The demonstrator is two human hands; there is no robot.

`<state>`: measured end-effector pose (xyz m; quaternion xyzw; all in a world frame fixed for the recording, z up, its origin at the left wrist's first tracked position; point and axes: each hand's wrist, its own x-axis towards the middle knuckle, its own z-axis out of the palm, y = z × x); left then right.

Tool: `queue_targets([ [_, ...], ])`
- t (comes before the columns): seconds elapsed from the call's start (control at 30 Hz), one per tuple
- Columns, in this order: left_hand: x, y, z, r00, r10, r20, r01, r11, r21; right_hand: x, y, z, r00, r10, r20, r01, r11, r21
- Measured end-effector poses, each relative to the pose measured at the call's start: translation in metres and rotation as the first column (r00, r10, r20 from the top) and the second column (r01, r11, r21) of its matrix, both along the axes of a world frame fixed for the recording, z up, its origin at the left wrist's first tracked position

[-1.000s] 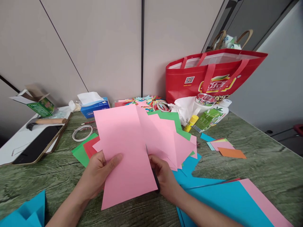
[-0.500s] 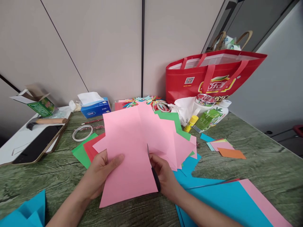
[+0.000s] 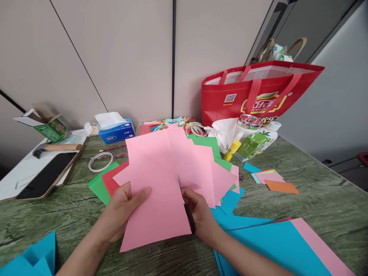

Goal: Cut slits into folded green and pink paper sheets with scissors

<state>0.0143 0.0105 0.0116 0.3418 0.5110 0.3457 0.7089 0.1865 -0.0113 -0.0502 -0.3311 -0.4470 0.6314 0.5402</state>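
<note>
A large sheet of pink paper (image 3: 155,214) is held up in front of me, above the table. My left hand (image 3: 126,203) is closed on its left edge, thumb on top and fingers behind. My right hand (image 3: 198,211) is closed around scissors (image 3: 189,218) with black handles. Their blade lies along a cut running up the sheet, and part of the paper right of the cut is folded back behind. Below and behind lie more pink sheets (image 3: 222,178), with green paper (image 3: 211,145) and red paper (image 3: 110,178) showing at the sides.
Blue sheets (image 3: 276,245) lie at right front, folded blue paper (image 3: 34,257) at left front. Small coloured slips (image 3: 281,186), a glue stick (image 3: 232,150) and a red bag (image 3: 227,103) stand or lie right. Tape (image 3: 100,161), a tissue box (image 3: 116,132) and a phone (image 3: 47,176) are left.
Almost nothing differs. Both hands, the pink paper and the scissors stay in nearly the same place; the view has shifted very slightly.
</note>
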Motion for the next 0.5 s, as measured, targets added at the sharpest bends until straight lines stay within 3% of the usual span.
queue_targets([
  [0.5, -0.0003, -0.0006, 0.0012, 1.0, 0.006, -0.017, -0.007, 1.0, -0.017, 0.0029, 0.0021, -0.0056, 0.998, -0.01, 0.069, 0.008, 1.0, 0.027],
])
